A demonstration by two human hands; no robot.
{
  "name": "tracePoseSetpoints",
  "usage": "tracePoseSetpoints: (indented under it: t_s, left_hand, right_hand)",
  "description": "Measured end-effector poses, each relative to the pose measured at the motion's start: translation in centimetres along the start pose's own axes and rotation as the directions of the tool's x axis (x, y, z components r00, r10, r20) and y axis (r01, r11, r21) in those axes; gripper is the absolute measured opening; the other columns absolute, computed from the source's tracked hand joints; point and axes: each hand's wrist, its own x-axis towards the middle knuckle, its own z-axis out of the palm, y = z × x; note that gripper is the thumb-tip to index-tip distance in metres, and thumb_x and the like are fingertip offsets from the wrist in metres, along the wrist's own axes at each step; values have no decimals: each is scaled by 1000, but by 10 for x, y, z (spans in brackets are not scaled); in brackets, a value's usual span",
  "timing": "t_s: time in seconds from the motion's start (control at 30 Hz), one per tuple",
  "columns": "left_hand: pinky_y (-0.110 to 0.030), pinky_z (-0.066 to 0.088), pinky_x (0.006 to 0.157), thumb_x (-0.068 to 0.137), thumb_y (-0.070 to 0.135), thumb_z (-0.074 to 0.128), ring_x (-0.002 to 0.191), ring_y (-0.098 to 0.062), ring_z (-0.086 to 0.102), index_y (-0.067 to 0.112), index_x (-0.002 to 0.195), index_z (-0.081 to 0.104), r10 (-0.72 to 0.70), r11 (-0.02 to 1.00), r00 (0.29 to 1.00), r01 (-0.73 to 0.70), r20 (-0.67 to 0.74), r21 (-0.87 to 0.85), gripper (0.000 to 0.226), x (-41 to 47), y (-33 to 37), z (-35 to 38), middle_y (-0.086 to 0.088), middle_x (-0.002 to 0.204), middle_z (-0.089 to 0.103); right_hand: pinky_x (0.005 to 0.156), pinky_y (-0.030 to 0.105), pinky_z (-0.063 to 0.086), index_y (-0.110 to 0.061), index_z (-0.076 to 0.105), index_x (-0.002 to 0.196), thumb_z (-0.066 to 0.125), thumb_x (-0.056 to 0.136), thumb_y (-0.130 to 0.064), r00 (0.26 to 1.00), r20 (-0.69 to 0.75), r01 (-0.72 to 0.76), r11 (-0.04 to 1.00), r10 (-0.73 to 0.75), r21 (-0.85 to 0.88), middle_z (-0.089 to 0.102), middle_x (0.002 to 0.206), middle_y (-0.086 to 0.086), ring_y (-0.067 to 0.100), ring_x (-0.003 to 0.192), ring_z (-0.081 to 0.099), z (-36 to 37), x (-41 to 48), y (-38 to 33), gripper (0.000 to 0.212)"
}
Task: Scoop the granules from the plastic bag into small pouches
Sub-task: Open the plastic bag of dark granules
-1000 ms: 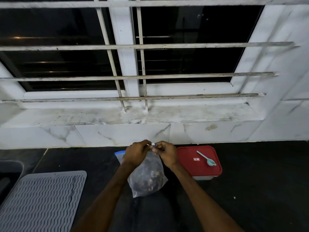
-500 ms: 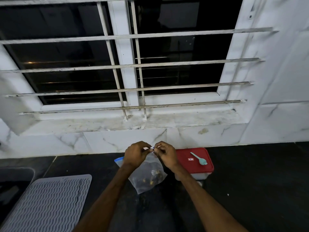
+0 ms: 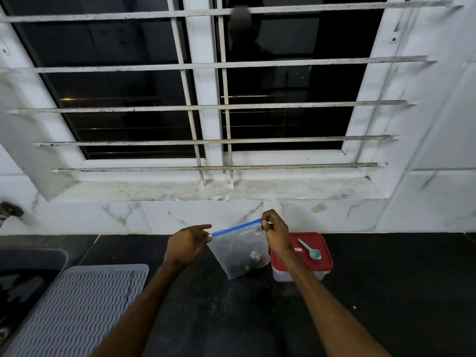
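Red-lidded box [image 3: 326, 255] with teal spoon [image 3: 310, 249] stands beside bag [image 3: 235, 253].

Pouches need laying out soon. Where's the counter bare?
Widest bare counter lies right of the red-lidded container. A smaller patch lies in front of the zip bag, right of the drying mat. Crowded centre back: left hand, right hand, bag, container.

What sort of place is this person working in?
Probably a home kitchen: a dark counter with a grey ribbed drying mat and a red-lidded food container, below a barred window.
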Motion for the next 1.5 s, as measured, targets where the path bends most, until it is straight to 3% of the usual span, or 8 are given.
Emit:
tracePoseSetpoints:
  t_s: [0.2, 0.37, 0.6, 0.73, 0.9, 1.07, 1.2, 1.5]
  left_hand:
    - [-26, 47, 87, 88, 48, 66, 105, -3, 63, 39, 111, 65, -55, 996, 997, 58, 49, -61, 25, -11, -15, -10, 19, 114, 70]
    - [-34, 54, 84, 87, 61, 55, 99, -7, 63, 33, 112, 55, -97, 939, 994, 109, 53, -327, 38, 2, 6, -10, 18, 113, 62]
    - [-27, 49, 74, 93, 41, 61, 86, -13, 65, 18, 98, 74, 32, 974, 945, 44, 326, -222, 27, 32, 35, 6, 4, 91, 71]
    - [-24, 50, 55, 88, 25, 71, 61, -11, 61, 14, 77, 70, -11, 870, 896, 227, 443, -438, 16, 28, 45, 14, 3, 67, 66]
    - [-27, 56, 59, 89, 23, 70, 72, -17, 69, 8, 84, 67, -20, 721, 838, 390, 545, -573, 16, 12, 52, 24, -6, 81, 71]
    - [-30, 58, 60, 89, 23, 69, 75, -17, 69, 6, 85, 69, -107, 604, 863, 450, 493, -658, 17, 8, 52, 30, -10, 85, 70]
    - [-35, 58, 61, 93, 24, 65, 74, -21, 67, 10, 78, 66, -182, 504, 880, 466, 438, -727, 20, 5, 51, 36, -13, 84, 69]
    - [-37, 61, 66, 98, 16, 57, 80, -24, 67, 1, 95, 60, -265, 498, 873, 488, 411, -717, 16, 7, 42, 46, -14, 88, 67]
  right_hand:
    - [64, 32, 43, -30, 49, 77, 48, 91, -4, 998, 21, 58, 998, -58, 33, 52, 69, -4, 43, 74, 60, 2, 2, -10, 30]
    - [63, 22, 43, -35, 52, 81, 50, 94, 2, 984, 126, 116, 992, -123, 56, 56, 70, -4, 29, 70, 61, 6, 1, -19, 39]
    - [70, 24, 43, -18, 53, 85, 51, 92, 6, 956, 242, 158, 986, -165, 49, 60, 78, 3, 13, 74, 56, 9, 5, -29, 26]
    - [71, 25, 43, -5, 56, 89, 53, 92, 3, 956, 257, 134, 990, -140, 42, 62, 78, 1, 12, 73, 55, 6, 0, -22, 10]
    - [69, 19, 43, -23, 54, 81, 57, 92, 0, 973, 207, 87, 995, -97, 54, 61, 77, -8, 7, 73, 55, 12, -11, -20, 26]
    - [68, 23, 42, -14, 54, 84, 60, 94, -28, 1000, -4, -31, 993, 30, -110, 60, 86, 3, 17, 79, 56, 19, -19, -31, 18]
    - [64, 29, 48, -9, 60, 85, 43, 93, -63, 931, 240, -226, 950, 276, -216, 67, 82, 3, 21, 76, 64, 21, -28, -52, 57]
    - [48, 11, 45, -4, 67, 80, 59, 95, -11, 908, 335, -217, 966, 253, -141, 68, 76, 4, -1, 56, 60, 27, -27, -49, 18]
